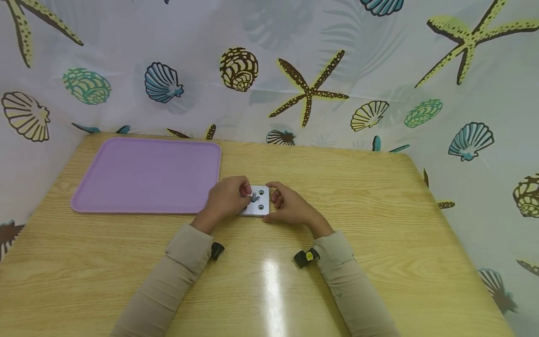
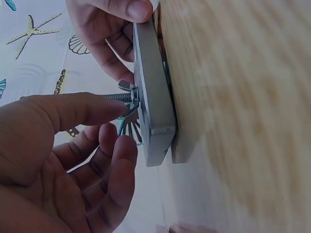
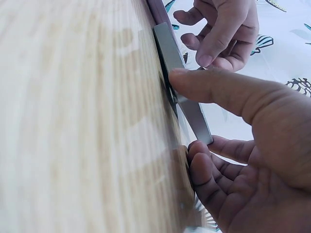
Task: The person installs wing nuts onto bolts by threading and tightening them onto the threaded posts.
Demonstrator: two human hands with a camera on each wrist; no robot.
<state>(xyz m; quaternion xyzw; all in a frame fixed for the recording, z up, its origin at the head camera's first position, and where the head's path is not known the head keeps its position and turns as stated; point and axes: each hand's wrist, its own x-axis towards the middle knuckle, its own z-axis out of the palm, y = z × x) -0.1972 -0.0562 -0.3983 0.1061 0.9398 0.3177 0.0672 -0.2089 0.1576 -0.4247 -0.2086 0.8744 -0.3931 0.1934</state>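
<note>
A square silver metal plate (image 1: 264, 201) with round holes lies close over the table, a gap showing under it in the left wrist view. From its middle a threaded bolt (image 2: 116, 97) stands out, carrying a metal wing nut (image 2: 127, 86) close against the plate face. My left hand (image 1: 229, 197) pinches the wing nut with the thumb foremost; its index finger is mostly hidden behind the thumb, the other fingers loosely curled below. My right hand (image 1: 292, 206) grips the plate by its opposite edges, thumb on the near side and index finger on the far one.
A purple tray (image 1: 147, 206) lies at the left of the wooden table (image 1: 379, 243), its right edge close to my left hand. Behind the table and along its sides hangs a white cloth (image 1: 189, 28) printed with shells and starfish.
</note>
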